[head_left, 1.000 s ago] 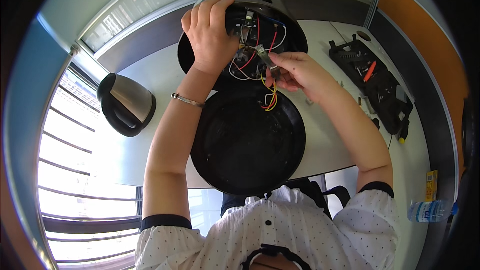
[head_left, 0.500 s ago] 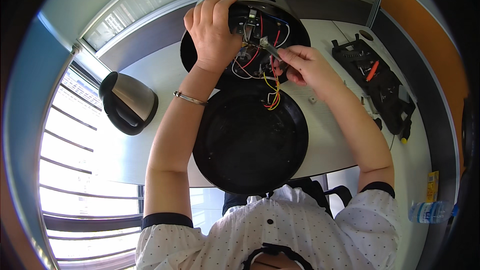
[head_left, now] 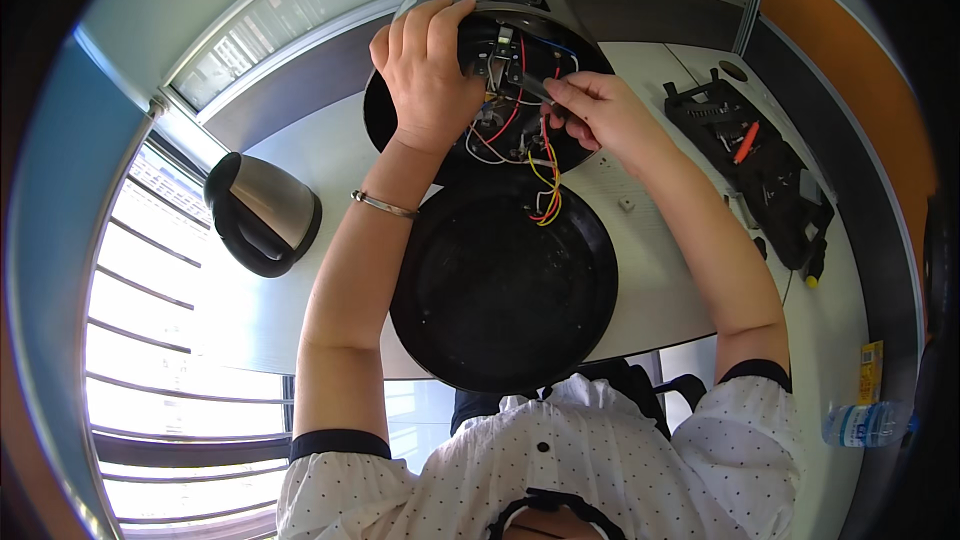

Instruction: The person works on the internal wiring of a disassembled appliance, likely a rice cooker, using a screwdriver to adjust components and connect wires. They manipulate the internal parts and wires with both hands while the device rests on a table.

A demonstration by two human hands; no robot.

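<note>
My left hand (head_left: 425, 82) is hooked over the near rim of the black housing (head_left: 553, 12), an appliance tipped on its side at the back of the counter (head_left: 665, 275), with its open underside facing me. The fingers lie bent over the outer shell and the thumb reaches inside the opening, so that hand is clamped on the edge. My right hand (head_left: 603, 120) is at the other side of the opening, thumb and index finger pinched together on a slim grey metal strip (head_left: 535, 89); its far end sits in front of the inner parts, and I can't tell whether it touches them. My other right fingers curl underneath, partly hidden.

Inside the housing, red, white and blue wires run among metal fittings. A bundle of yellow, red and white wires (head_left: 552, 178) hangs out over the lower rim, down to the round black cover (head_left: 503, 290) that lies just in front of the housing, its hollow side up.

To my left stands a steel and black kettle (head_left: 265, 212), well apart from the work. On my right, a small pale piece (head_left: 627, 204) lies near my forearm, and beyond it an open black tool case (head_left: 722, 130) holds a red-orange tool (head_left: 746, 142).
</note>
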